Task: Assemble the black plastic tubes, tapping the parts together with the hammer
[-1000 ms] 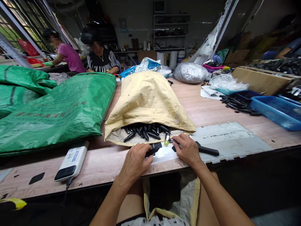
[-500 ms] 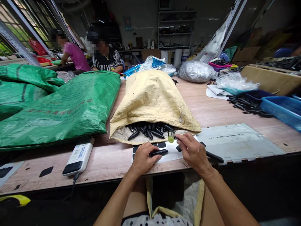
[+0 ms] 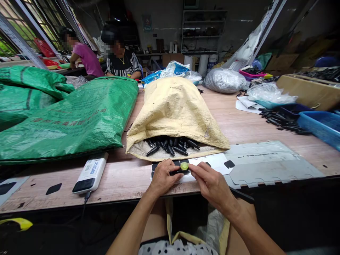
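Observation:
My left hand (image 3: pixel 165 177) is closed around a dark cylindrical piece (image 3: pixel 174 172) at the table's front edge. My right hand (image 3: pixel 211 182) grips a small mallet; its yellow-green head (image 3: pixel 184 165) is at the right end of the dark piece, and its black handle (image 3: pixel 242 195) sticks out behind the hand. Whether head and piece touch I cannot tell. Just beyond the hands lies a cream woven sack (image 3: pixel 176 109), its mouth facing me. Several black pointed parts (image 3: pixel 170 146) spill onto its lip. A white sheet with black patches (image 3: pixel 221 163) lies under the hands.
A large green sack (image 3: pixel 87 120) lies to the left, with a white power bank (image 3: pixel 90 173) and its cable before it. A grey mat (image 3: pixel 273 163) spreads to the right, with a blue tray (image 3: pixel 322 127) and loose black parts beyond. Two people sit at the far left.
The mallet's head has come down and left to the end of the dark piece, as my right hand moved left and lower. My left hand stays about where it was, still holding the piece.

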`<state>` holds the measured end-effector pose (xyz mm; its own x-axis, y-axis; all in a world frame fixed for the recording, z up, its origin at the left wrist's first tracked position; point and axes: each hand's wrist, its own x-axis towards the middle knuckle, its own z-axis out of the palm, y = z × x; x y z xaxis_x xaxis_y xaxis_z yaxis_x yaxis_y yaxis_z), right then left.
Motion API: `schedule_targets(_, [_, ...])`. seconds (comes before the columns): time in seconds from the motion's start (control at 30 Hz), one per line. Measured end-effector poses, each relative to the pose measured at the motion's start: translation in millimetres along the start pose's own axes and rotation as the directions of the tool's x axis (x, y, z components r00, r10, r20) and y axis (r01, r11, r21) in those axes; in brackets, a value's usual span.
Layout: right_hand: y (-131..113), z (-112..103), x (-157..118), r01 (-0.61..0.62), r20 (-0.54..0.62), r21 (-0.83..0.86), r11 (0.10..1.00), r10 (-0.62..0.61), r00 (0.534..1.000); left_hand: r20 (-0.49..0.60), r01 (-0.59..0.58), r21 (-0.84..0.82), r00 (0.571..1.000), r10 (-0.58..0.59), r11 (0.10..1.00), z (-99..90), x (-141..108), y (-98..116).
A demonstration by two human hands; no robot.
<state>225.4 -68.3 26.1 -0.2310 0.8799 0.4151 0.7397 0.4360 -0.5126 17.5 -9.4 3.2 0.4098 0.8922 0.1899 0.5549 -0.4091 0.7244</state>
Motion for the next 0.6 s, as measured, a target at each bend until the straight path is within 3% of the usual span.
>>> schedule_targets(0.1, [3, -3, 0, -0.026, 0.028, -0.058, 0.998, 0.028, 0.999, -0.004, 0.018, -0.008, 1.0, -0.018, 1.0, -0.6, 0, 2])
schedule_targets(0.23, [6, -10, -1, -0.042, -0.068, -0.033, 0.999, 0.039, 0.997, 0.001, 0.033, -0.013, 0.999, -0.033, 0.999, -1.5, 1, 4])
schedule_targets(0.43, [13, -10, -6, -0.081, 0.0, -0.072, 0.994, 0.081, 0.997, -0.012, 0.035, -0.024, 0.999, -0.035, 0.999, -1.2, 1, 5])
schedule_targets(0.6, [26, -15, 1, -0.104, -0.078, -0.056, 0.993, 0.1, 0.992, -0.003, 0.038, -0.03, 0.999, -0.039, 0.999, -3.3, 1, 7])
